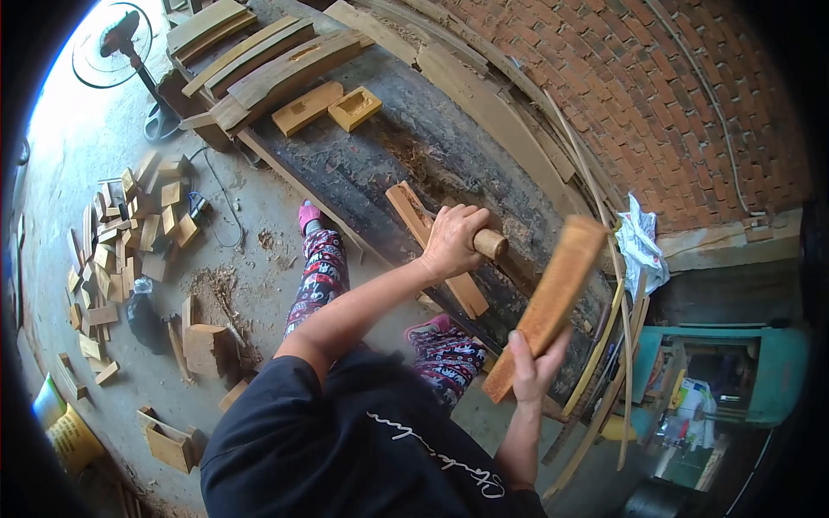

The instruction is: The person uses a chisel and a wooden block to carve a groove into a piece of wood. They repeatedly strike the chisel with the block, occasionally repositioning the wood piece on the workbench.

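My left hand (451, 242) is wrapped round a thick round wooden handle (490, 244), apparently a chisel's; its blade is hidden behind the hand. Beneath it a long piece of wood (465, 293) lies on the dark bench, with a rough cut hollow near its upper end. My right hand (534, 369) grips the lower end of a wooden mallet (553, 298), a long flat block raised at a slant to the right of the handle. The mallet's far end is smeared by motion, and a gap separates it from the handle.
On the dark workbench (350, 186) sit two hollowed blocks, including a yellowish one (355, 109), and curved timbers (294, 73). Wood shavings (423, 160) lie along its middle. Several offcuts (129, 233) cover the floor at left, near a fan (121, 34). A brick wall (665, 112) rises at right.
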`<act>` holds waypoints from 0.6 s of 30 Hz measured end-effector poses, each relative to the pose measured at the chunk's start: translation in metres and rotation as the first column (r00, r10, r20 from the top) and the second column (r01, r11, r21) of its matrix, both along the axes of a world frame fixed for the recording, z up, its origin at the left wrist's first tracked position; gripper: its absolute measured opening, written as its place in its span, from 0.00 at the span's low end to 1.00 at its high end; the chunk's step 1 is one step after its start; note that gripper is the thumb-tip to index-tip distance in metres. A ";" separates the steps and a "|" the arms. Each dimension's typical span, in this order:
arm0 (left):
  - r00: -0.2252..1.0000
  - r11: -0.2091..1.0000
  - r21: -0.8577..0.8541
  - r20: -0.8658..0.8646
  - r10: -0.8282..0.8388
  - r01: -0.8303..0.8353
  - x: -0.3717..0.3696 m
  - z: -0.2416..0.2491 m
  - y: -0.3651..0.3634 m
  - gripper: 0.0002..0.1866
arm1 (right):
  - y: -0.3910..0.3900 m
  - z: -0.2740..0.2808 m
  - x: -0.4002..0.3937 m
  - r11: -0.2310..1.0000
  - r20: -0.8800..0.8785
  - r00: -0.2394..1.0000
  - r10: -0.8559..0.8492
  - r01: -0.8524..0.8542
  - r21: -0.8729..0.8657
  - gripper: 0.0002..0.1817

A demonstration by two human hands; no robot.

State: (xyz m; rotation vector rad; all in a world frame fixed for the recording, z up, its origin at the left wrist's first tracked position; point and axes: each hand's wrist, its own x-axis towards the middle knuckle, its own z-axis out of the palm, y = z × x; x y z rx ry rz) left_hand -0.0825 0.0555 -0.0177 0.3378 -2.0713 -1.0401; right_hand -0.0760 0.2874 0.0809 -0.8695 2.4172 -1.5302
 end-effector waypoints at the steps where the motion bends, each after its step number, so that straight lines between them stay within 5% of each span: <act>1: 1.000 1.000 0.002 0.003 0.000 0.000 -0.001 0.000 -0.002 0.13 | 0.002 0.002 -0.002 0.998 -0.092 0.996 0.009 -0.015 -0.061 0.37; 3: 0.996 0.997 0.080 -0.086 -0.008 0.014 -0.002 0.001 -0.005 0.13 | -0.014 0.012 0.004 0.935 -0.190 0.982 -0.003 -0.064 -0.348 0.37; 5: 0.995 0.993 0.112 -0.095 -0.019 0.030 -0.001 0.001 -0.007 0.13 | -0.016 -0.006 -0.006 0.912 -0.308 0.944 0.120 -0.228 -0.342 0.34; 7: 0.990 0.972 0.233 -0.142 0.007 0.026 0.000 0.004 -0.009 0.14 | -0.027 -0.020 -0.004 0.982 -0.329 0.926 0.186 -0.184 0.039 0.32; 9: 0.991 0.989 0.147 -0.122 0.051 -0.033 0.005 0.000 -0.008 0.13 | -0.035 -0.028 -0.004 0.966 0.030 0.990 0.140 -0.143 0.217 0.35; 11: 0.990 0.995 0.101 -0.138 -0.010 0.024 0.003 -0.013 -0.012 0.13 | -0.037 -0.006 0.003 0.979 0.100 0.993 0.059 -0.077 0.189 0.35; 13: 0.992 0.995 0.096 -0.124 0.013 -0.001 0.007 -0.016 -0.007 0.11 | -0.037 -0.004 0.009 0.995 -0.233 0.972 0.013 -0.035 -0.089 0.29; 14: 0.992 0.996 0.085 -0.125 0.003 0.008 0.009 -0.016 -0.007 0.11 | -0.035 -0.014 0.010 0.954 -0.113 0.993 -0.014 -0.021 -0.299 0.21; 15: 0.991 0.997 0.071 -0.132 -0.006 0.016 0.009 -0.016 -0.008 0.11 | -0.029 -0.012 0.006 0.935 -0.120 0.979 0.166 -0.195 -0.297 0.18; 17: 0.987 0.997 0.070 -0.159 -0.004 0.015 0.009 -0.020 -0.005 0.13 | -0.031 -0.028 -0.001 0.924 -0.281 0.928 0.243 -0.310 -0.224 0.16; 18: 0.989 0.999 0.047 -0.151 0.010 -0.003 0.010 -0.021 -0.005 0.15 | -0.028 -0.045 -0.009 0.925 -0.322 0.874 0.363 -0.380 0.012 0.21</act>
